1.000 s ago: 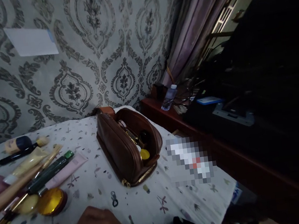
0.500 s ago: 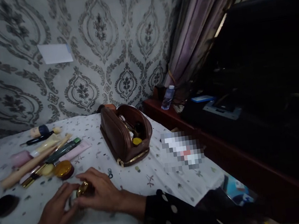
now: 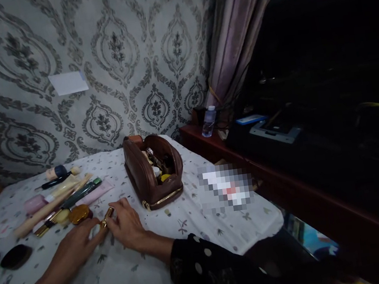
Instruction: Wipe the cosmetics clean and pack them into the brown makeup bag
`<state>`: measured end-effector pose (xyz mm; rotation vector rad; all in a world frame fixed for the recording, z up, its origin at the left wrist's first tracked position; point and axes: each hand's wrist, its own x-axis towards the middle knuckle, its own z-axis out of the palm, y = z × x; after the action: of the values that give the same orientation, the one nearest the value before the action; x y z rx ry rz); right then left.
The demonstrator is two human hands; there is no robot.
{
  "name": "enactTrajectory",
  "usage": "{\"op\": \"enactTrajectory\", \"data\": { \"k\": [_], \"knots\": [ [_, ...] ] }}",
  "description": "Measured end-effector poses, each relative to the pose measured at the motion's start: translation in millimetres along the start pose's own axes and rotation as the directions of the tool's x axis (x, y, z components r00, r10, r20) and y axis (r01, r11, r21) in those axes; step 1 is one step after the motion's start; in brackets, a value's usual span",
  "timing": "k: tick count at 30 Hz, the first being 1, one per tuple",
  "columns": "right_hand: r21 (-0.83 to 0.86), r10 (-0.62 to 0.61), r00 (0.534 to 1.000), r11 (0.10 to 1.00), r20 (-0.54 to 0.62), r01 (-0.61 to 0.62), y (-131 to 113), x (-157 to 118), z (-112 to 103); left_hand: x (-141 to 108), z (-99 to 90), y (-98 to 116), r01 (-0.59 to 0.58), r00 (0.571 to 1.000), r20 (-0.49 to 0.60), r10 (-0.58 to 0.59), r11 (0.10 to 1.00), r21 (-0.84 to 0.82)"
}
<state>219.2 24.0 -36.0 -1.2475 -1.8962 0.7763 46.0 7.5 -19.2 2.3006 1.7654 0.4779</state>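
A small, shiny gold container (image 3: 106, 216) is held between my two hands over the white patterned cloth. My right hand (image 3: 128, 224) closes its fingers on the upper end. At the lower end, my left hand (image 3: 79, 242) is closed and hides part of it; its exact kind does not show. Just beyond my left fingers sits an amber jar with a gold lid (image 3: 80, 214). A brown cosmetic bag (image 3: 145, 180) stands unzipped farther back, with several items inside, among them a yellow one (image 3: 165, 177).
Tubes, brushes and a pink bottle (image 3: 35, 203) lie in a cluster at left. Two dark round items (image 3: 16, 256) rest nearer me. A blurred-out packet (image 3: 226, 187) lies at right. A water bottle (image 3: 208, 121) stands on the red-brown wooden ledge (image 3: 192, 134).
My hands have moved slightly up and forward with the gold container, which is now tilted. The pale part seen earlier in my left hand is hidden. The camera view has shifted.
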Motion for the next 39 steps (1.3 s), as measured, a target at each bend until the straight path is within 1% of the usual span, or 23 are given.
{"op": "enactTrajectory", "data": {
  "k": [2,4,5,7,8,9,11,12,14,16,18,21,22,23,26,28,30,32,34,35,36,38,39],
  "knots": [
    [-0.027,-0.004,1.000,1.000,0.014,0.005,-5,0,-7,5,-1.7,1,0.031,0.998,0.057,-0.036,0.996,0.085],
    [-0.005,-0.106,0.994,0.994,0.001,0.106,-14,-3,-26,8,-4.1,3,0.038,0.991,0.120,-0.054,0.991,0.128],
    [0.007,-0.178,0.984,0.984,-0.026,0.178,-19,-3,-41,10,-5.5,3,0.037,0.987,0.147,-0.057,0.990,0.138],
    [-0.027,-0.348,0.933,0.938,-0.096,0.347,-26,-2,-80,11,-8.3,5,0.041,0.981,0.181,-0.066,0.989,0.140],
    [-0.083,-0.407,0.903,0.913,-0.136,0.399,-27,1,-103,12,-9.5,5,0.049,0.980,0.184,-0.074,0.989,0.137],
    [-0.151,-0.428,0.887,0.902,-0.173,0.405,-27,6,-125,12,-10.5,6,0.061,0.980,0.182,-0.085,0.989,0.135],
    [-0.308,-0.393,0.896,0.895,-0.206,0.322,-20,19,-165,12,-10.9,6,0.079,0.979,0.178,-0.102,0.988,0.132],
    [-0.386,-0.369,0.914,0.878,-0.171,0.283,-14,27,-181,12,-10.3,6,0.078,0.978,0.181,-0.101,0.989,0.129],
    [-0.497,-0.310,0.950,0.830,-0.034,0.253,-1,41,-201,12,-8.0,5,0.064,0.980,0.182,-0.085,0.991,0.117],
    [-0.531,-0.294,0.952,0.795,0.087,0.294,11,50,-210,15,-7.3,5,0.045,0.987,0.151,-0.056,0.996,0.077],
    [-0.502,-0.323,0.938,0.795,0.123,0.340,16,54,-213,21,-12.4,9,0.009,0.997,0.081,-0.010,1.000,0.002],
    [-0.354,-0.370,0.928,0.863,0.041,0.359,11,49,-213,35,-33.6,32,-0.040,0.999,0.014,0.043,0.987,-0.154],
    [-0.282,-0.385,0.923,0.886,-0.005,0.368,6,44,-211,39,-42.3,45,-0.027,0.999,0.033,0.034,0.978,-0.206],
    [-0.208,-0.401,0.914,0.900,-0.051,0.383,1,39,-208,43,-50.4,58,-0.028,0.994,0.093,0.054,0.966,-0.257],
    [-0.016,-0.422,0.888,0.904,-0.179,0.427,-12,17,-189,48,-62.8,98,-0.014,0.994,0.097,0.056,0.920,-0.391],
    [0.129,-0.370,0.905,0.907,-0.209,0.400,-15,3,-170,47,-59.4,118,-0.009,0.995,0.081,0.052,0.888,-0.460],
    [0.310,-0.282,0.939,0.891,-0.197,0.332,-12,-6,-150,43,-50.6,129,-0.035,0.996,0.056,0.073,0.861,-0.508],
    [0.515,-0.174,0.975,0.828,-0.140,0.221,-6,-10,-135,38,-41.6,135,-0.062,0.995,0.038,0.096,0.852,-0.520],
    [0.676,-0.070,0.996,0.732,-0.058,0.091,0,-12,-126,32,-35.6,137,-0.071,0.997,-0.002,0.080,0.875,-0.479],
    [0.718,-0.033,0.999,0.695,-0.026,0.042,3,-14,-123,29,-33.8,136,-0.066,0.998,-0.050,0.050,0.897,-0.436],
    [0.730,-0.010,1.000,0.683,-0.010,0.014,6,-15,-120,26,-32.5,136,-0.059,0.993,-0.117,0.015,0.921,-0.384],
    [0.683,-0.017,0.999,0.729,-0.034,0.036,9,-20,-115,20,-30.0,135,-0.063,0.958,-0.288,-0.019,0.960,-0.272],
    [0.634,-0.045,0.997,0.770,-0.059,0.072,10,-23,-112,17,-28.0,135,-0.092,0.932,-0.361,0.007,0.972,-0.217]
  ]
}}
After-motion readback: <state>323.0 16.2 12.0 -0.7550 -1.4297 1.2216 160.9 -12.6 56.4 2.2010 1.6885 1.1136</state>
